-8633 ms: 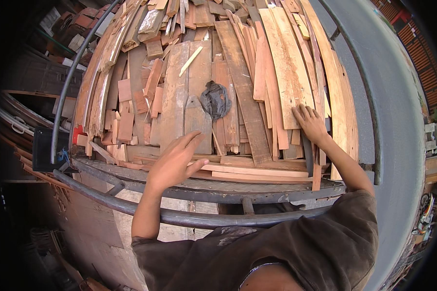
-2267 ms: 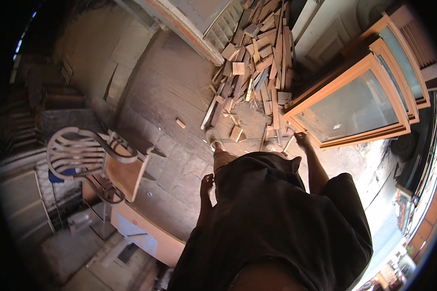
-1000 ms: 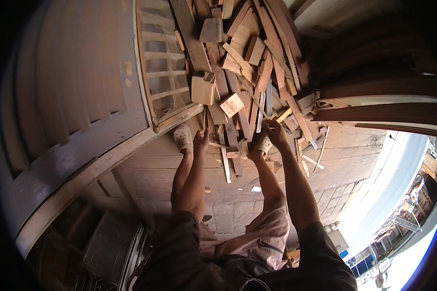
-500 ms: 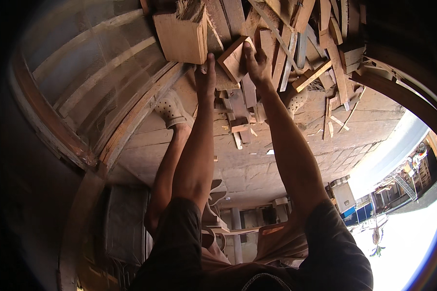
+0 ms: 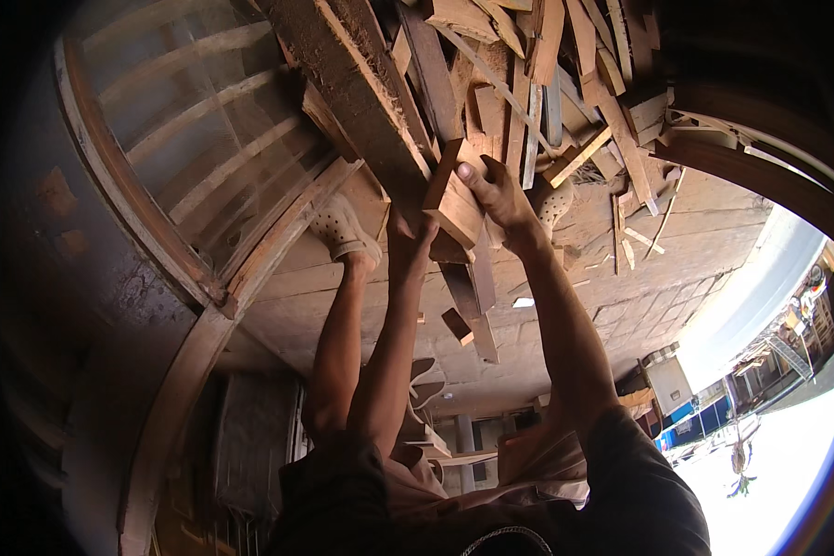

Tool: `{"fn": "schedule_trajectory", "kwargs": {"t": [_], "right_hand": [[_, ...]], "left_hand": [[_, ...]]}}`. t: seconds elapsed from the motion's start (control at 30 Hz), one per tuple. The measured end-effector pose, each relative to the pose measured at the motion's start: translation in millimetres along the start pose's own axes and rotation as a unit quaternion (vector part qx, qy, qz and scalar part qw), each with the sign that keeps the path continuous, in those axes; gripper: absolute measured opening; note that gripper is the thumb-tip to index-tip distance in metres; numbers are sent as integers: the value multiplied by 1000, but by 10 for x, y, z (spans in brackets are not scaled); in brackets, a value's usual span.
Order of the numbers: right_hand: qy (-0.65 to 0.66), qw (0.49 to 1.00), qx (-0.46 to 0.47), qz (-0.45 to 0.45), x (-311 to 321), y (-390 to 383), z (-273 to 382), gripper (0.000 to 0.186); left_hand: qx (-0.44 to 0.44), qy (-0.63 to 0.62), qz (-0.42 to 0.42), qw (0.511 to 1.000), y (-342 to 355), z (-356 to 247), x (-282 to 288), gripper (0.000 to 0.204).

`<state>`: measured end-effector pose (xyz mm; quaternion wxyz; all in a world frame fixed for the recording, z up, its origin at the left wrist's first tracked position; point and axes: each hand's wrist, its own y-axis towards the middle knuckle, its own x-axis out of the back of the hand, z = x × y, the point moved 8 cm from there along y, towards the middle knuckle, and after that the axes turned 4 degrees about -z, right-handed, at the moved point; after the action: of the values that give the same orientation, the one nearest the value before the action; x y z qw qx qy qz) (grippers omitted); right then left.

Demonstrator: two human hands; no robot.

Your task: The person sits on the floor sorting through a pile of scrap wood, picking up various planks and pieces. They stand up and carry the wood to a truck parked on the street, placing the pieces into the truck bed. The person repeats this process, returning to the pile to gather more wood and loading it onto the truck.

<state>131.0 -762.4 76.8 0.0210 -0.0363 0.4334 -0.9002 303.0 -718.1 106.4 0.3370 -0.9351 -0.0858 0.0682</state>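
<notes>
My right hand [image 5: 504, 202] is closed on a short, squared wooden block [image 5: 455, 206], its thumb laid over the upper face. Just left of it, my left hand [image 5: 410, 237] is at the near end of a thick, rough wooden beam [image 5: 357, 97], thumb up beside the block. The fingers of that hand are mostly hidden beneath the beam, which slants away to the upper left. Dark planks [image 5: 463, 287] lie under both hands. A small wood offcut [image 5: 457, 326] shows below them.
Jumbled planks and offcuts [image 5: 547, 93] fill the far side. A framed mesh panel [image 5: 204, 120] stands at the left. My feet wear perforated clogs [image 5: 341, 225] on the boarded floor [image 5: 639, 250]. A curved dark timber [image 5: 760, 176] arches at the right.
Both hands have come nearer to me. The large timber at my left hand has swung round, now showing its long rough side. The block in my right hand has turned and come closer.
</notes>
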Motion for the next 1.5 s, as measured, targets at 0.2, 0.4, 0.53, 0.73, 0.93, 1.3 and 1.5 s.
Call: {"fn": "schedule_trajectory", "kwargs": {"t": [0.2, 0.4, 0.53, 0.73, 0.93, 1.3, 1.5], "right_hand": [[33, 999, 6, -34, -100, -543, 494, 76], [65, 998, 11, -13, -62, -915, 894, 74], [55, 996, -64, 13, -46, -1211, 685, 78], [36, 999, -32, -4, 56, -2348, 1181, 83], [-95, 988, 61, -105, 381, -2893, 1573, 71], [-300, 921, 146, -199, -151, -2358, 1888, 61], [-415, 854, 176, -259, -289, -2575, 1660, 52]], "left_hand": [[157, -155, -31, 975, -350, -221, 82, 70], [99, 28, 40, 994, -340, -595, 179, 73], [83, -98, 11, 992, -472, -846, 92, 72], [88, -70, -55, 992, -697, -1086, 150, 59], [39, 85, -32, 995, -1018, -1094, 227, 59], [198, -357, -28, 913, -1665, -1307, -123, 81], [210, -350, -35, 912, -1678, -945, 76, 67]]}}
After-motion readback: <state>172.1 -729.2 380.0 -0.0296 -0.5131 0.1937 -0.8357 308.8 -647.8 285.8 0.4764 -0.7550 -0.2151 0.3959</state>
